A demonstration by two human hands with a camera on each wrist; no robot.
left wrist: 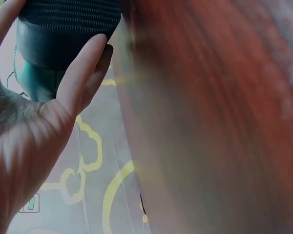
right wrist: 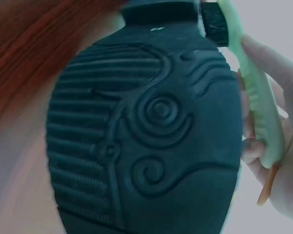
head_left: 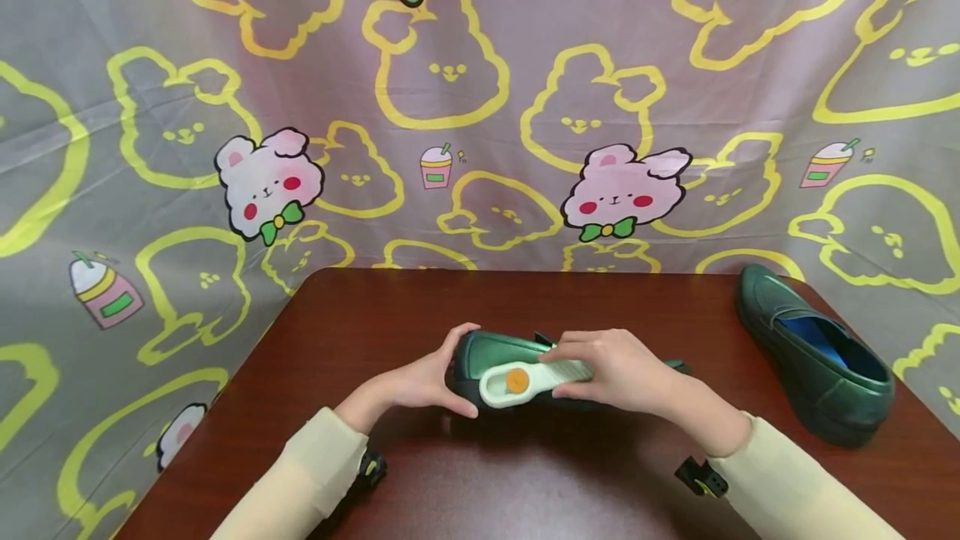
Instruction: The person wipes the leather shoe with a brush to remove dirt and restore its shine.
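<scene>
A dark green leather loafer is tipped on its side over the table, its patterned sole facing the right wrist camera. My left hand grips its heel end, thumb and fingers spread round either side. In my right hand is a pale green-handled brush with an orange disc on its head. Dark bristles show at the brush's far end, right against the shoe's side in the right wrist view. An orange cord hangs from the handle end.
The matching loafer stands upright at the table's right edge, blue lining showing. Dark reddish wood makes up the tabletop. A grey cartoon-print curtain hangs behind and along both sides.
</scene>
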